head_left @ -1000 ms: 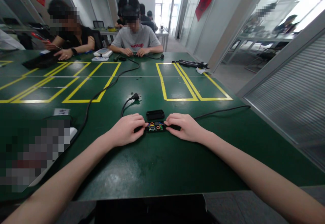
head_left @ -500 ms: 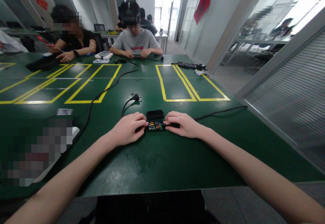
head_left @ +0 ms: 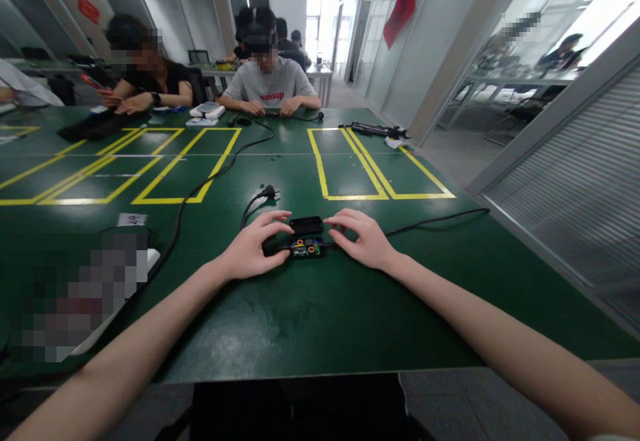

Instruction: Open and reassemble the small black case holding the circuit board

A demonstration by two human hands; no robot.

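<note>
A small black case with a circuit board (head_left: pixel 307 248) lies open on the green table, its copper coils and coloured wires showing. Just behind it rests a black cover (head_left: pixel 306 225), hollow side up. My left hand (head_left: pixel 260 244) is at the left of both, fingers apart, its thumb near the case's left end and its fingertips by the cover's left end. My right hand (head_left: pixel 361 235) is on the other side, fingers spread, fingertips close to the cover's right end. Neither hand visibly grips anything. A black cable (head_left: pixel 435 221) runs off to the right; a plug (head_left: pixel 270 192) lies behind my left hand.
The green table (head_left: pixel 280 334) bears yellow tape outlines and a long black cable (head_left: pixel 180 217). A blurred-out white-edged item (head_left: pixel 103 321) lies at left. A black folded stand (head_left: pixel 375 130) is at far right. Two people work across the table.
Both hands have let go at the ends of the circuit case. Their fingers have opened and moved forward toward the black cover. The case and cover look unmoved.
</note>
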